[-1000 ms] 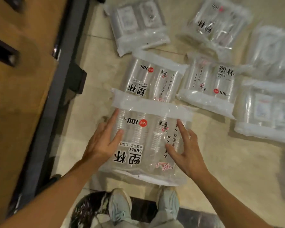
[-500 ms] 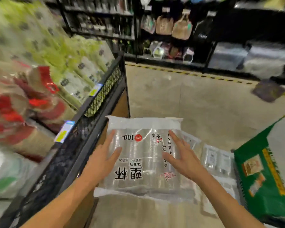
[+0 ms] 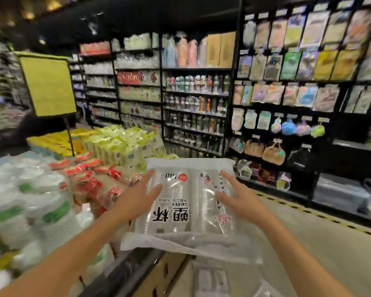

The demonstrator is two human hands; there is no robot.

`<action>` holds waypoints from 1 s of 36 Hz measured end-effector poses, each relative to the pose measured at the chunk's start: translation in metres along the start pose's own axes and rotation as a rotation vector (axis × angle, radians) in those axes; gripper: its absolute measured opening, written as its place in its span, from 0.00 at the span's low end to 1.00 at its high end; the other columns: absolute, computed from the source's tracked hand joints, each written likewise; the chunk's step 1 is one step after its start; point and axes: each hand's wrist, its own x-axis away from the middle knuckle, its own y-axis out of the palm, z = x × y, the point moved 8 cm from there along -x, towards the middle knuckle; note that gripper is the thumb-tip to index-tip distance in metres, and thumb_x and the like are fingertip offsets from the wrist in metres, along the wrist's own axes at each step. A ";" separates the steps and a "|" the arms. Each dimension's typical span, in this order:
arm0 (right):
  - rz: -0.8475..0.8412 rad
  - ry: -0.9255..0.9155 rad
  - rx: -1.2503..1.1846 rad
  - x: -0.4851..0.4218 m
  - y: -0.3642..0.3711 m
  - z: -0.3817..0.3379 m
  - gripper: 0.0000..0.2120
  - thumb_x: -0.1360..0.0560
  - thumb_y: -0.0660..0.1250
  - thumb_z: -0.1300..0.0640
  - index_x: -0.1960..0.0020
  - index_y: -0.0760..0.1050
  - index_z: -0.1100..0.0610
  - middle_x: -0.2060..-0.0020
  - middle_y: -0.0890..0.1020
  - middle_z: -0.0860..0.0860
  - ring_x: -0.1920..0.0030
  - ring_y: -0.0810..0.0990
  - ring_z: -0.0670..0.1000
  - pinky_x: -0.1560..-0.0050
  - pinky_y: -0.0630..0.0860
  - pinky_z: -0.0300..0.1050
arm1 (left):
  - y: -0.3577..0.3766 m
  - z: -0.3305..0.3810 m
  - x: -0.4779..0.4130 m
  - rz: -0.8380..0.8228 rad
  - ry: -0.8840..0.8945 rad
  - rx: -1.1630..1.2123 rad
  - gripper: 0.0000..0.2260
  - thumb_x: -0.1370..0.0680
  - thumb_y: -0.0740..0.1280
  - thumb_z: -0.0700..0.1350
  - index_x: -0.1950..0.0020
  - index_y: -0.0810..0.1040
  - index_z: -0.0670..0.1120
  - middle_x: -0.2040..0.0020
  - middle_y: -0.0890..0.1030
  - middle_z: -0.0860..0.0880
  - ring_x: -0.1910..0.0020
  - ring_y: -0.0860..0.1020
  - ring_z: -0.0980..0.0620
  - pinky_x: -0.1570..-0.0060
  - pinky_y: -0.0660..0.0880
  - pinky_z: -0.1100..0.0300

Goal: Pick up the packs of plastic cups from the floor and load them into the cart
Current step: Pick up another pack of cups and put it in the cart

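Observation:
A clear pack of plastic cups [image 3: 186,211] with black Chinese lettering and a red dot label is held up at chest height. My left hand [image 3: 135,200] presses its left edge and my right hand [image 3: 240,200] presses its right edge, fingers straight and spread on top, so the pack is clamped between them. It hangs over the near right corner of the cart [image 3: 120,273], whose black rim and brown side panel show below it. Another pack of cups [image 3: 212,279] lies blurred on the floor beneath.
The cart's load sits at left: white-and-green packs [image 3: 30,211], red-printed packs [image 3: 94,181], yellow-green packs [image 3: 124,146]. A yellow sign on a stand [image 3: 48,84] rises behind. Dark store shelves [image 3: 193,108] line the far side, across an aisle floor [image 3: 330,254] with a yellow-black line.
The pack was lifted off the floor between both hands and raised to chest height beside the cart. My view swung up from the floor to the store shelves.

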 end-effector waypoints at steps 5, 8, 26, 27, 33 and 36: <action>-0.109 -0.104 0.018 -0.019 0.007 -0.045 0.36 0.24 0.66 0.37 0.22 0.52 0.34 0.22 0.62 0.45 0.25 0.65 0.54 0.30 0.66 0.54 | -0.039 -0.022 0.033 0.086 -0.144 -0.017 0.32 0.22 0.52 0.68 0.20 0.48 0.63 0.22 0.64 0.47 0.29 0.70 0.42 0.31 0.65 0.47; -0.187 -0.197 0.020 -0.028 0.027 -0.076 0.35 0.24 0.66 0.38 0.21 0.53 0.35 0.21 0.61 0.45 0.24 0.63 0.54 0.28 0.63 0.56 | -0.060 -0.043 0.065 0.162 -0.263 0.014 0.32 0.22 0.53 0.70 0.21 0.48 0.65 0.20 0.59 0.49 0.29 0.70 0.40 0.36 0.72 0.44; -0.759 -0.800 -0.079 0.140 0.269 -0.364 0.34 0.24 0.69 0.41 0.22 0.59 0.38 0.23 0.65 0.48 0.25 0.65 0.54 0.28 0.62 0.49 | -0.191 -0.191 0.461 0.620 -0.990 -0.069 0.30 0.21 0.54 0.68 0.21 0.49 0.64 0.25 0.69 0.46 0.32 0.73 0.40 0.38 0.69 0.52; -0.792 -0.837 -0.094 0.159 0.283 -0.384 0.34 0.24 0.69 0.41 0.22 0.59 0.37 0.23 0.65 0.48 0.26 0.66 0.54 0.29 0.62 0.50 | -0.198 -0.199 0.491 0.636 -1.018 -0.076 0.31 0.21 0.53 0.68 0.21 0.48 0.63 0.24 0.68 0.46 0.32 0.73 0.40 0.39 0.69 0.52; -0.937 -1.057 -0.065 0.294 0.374 -0.498 0.38 0.29 0.66 0.29 0.23 0.56 0.32 0.21 0.61 0.49 0.24 0.63 0.55 0.25 0.60 0.54 | -0.230 -0.223 0.671 0.789 -1.228 -0.057 0.32 0.21 0.53 0.68 0.20 0.48 0.61 0.23 0.66 0.48 0.30 0.71 0.41 0.35 0.68 0.51; -1.020 -1.155 -0.081 0.381 0.413 -0.544 0.36 0.28 0.66 0.30 0.23 0.56 0.32 0.22 0.64 0.50 0.24 0.64 0.55 0.27 0.61 0.52 | -0.237 -0.223 0.767 0.866 -1.355 -0.043 0.31 0.20 0.54 0.66 0.19 0.48 0.59 0.24 0.67 0.48 0.30 0.71 0.41 0.35 0.68 0.50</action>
